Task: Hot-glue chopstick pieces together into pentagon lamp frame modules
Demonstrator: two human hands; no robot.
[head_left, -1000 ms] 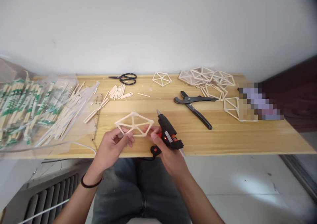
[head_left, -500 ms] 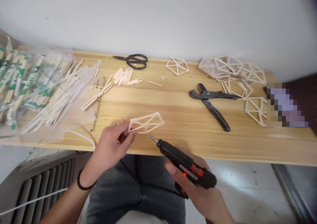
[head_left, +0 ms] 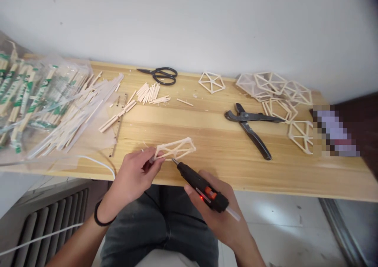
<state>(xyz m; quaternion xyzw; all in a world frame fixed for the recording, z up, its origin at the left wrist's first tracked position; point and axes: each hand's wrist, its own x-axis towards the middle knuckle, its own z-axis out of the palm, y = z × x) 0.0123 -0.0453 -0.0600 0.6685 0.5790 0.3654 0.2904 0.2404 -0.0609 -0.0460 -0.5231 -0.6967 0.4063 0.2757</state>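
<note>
My left hand (head_left: 134,175) pinches the pale wooden-stick polygon frame (head_left: 175,149) by its near corner above the light wooden table (head_left: 206,141); my right hand (head_left: 219,210) grips the black hot-glue gun (head_left: 201,186), nozzle touching the frame.

Pale stick frame (head_left: 176,149), a pentagon with inner spokes, tilted edge-up just above the table's near edge | black glue gun (head_left: 200,185), orange trigger, nozzle at the frame's lower edge
</note>
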